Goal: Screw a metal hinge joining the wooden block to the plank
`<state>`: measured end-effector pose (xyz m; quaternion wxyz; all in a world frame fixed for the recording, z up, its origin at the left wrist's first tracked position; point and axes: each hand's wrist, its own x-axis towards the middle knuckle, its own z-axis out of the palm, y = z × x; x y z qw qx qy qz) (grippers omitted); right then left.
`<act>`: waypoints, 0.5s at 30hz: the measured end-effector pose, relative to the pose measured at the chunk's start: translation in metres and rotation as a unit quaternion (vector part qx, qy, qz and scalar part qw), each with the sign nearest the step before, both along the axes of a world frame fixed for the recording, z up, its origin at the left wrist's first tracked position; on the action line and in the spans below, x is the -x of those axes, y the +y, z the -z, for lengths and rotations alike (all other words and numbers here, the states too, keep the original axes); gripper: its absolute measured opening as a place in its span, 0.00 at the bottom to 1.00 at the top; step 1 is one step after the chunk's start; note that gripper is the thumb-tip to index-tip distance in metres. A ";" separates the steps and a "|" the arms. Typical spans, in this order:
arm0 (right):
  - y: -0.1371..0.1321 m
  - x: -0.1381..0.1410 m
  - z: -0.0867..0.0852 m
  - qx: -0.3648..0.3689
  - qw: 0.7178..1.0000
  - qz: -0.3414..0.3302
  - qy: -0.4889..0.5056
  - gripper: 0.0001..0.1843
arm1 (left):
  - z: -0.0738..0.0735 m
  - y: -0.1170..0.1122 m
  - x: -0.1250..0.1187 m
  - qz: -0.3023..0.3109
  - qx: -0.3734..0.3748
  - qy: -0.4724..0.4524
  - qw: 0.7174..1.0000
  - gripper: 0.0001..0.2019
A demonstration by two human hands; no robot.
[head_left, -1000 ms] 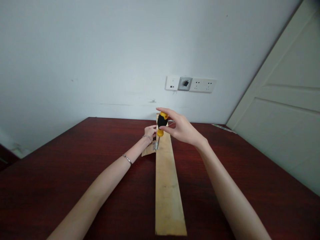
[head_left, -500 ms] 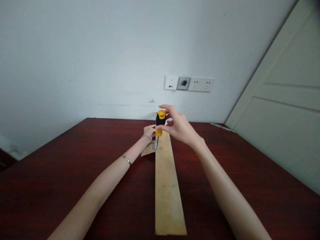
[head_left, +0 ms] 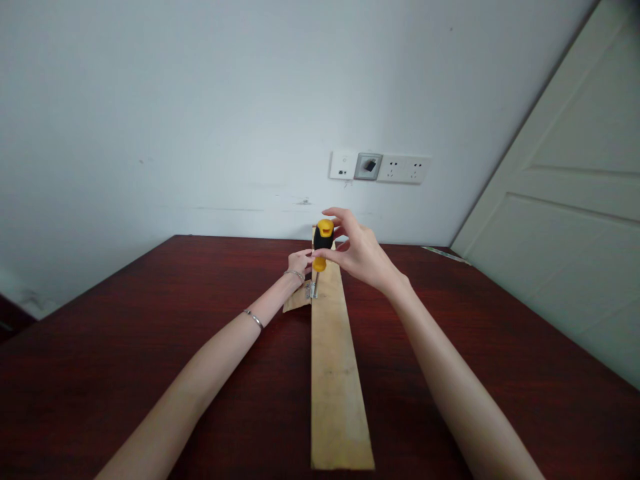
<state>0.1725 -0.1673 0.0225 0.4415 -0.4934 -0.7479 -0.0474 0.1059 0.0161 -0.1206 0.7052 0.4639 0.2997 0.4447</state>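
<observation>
1. Screwdriver [head_left: 323,239] pinched by fingers of R hand [head_left: 364,257], tip at hinge [head_left: 309,291] on plank [head_left: 335,373].
2. Handle's turned slightly vs. a sec ago, tip hasn't left; prob. seated.
3. L hand [head_left: 299,261] by plank edge; can't tell grip.

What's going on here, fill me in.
A person's two hands are at work over a dark red table. The right hand holds a yellow-and-black screwdriver, its shaft pointing down at a metal hinge on the left edge of a long board. A smaller wood piece sits at the hinge's other side. The left hand is just beyond the hinge, by that edge; its exact hold is hidden. Whether the screwdriver sits in a screw is too small to tell.
</observation>
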 end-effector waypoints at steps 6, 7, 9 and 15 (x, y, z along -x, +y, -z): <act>0.001 -0.001 0.001 -0.004 1.000 0.005 -0.003 0.30 | -0.003 -0.006 0.002 -0.023 -0.007 -0.008 1.000 0.07; 0.001 -0.001 0.001 -0.004 1.000 0.007 -0.003 0.30 | -0.003 -0.006 0.002 -0.025 -0.007 -0.007 1.000 0.07; 0.001 -0.001 0.001 -0.007 1.000 0.012 -0.001 0.30 | -0.003 -0.007 0.002 -0.029 -0.008 -0.005 1.000 0.08; 0.002 -0.002 0.002 -0.024 0.999 0.005 0.021 0.30 | -0.008 -0.010 0.003 -0.034 -0.002 0.004 0.999 0.06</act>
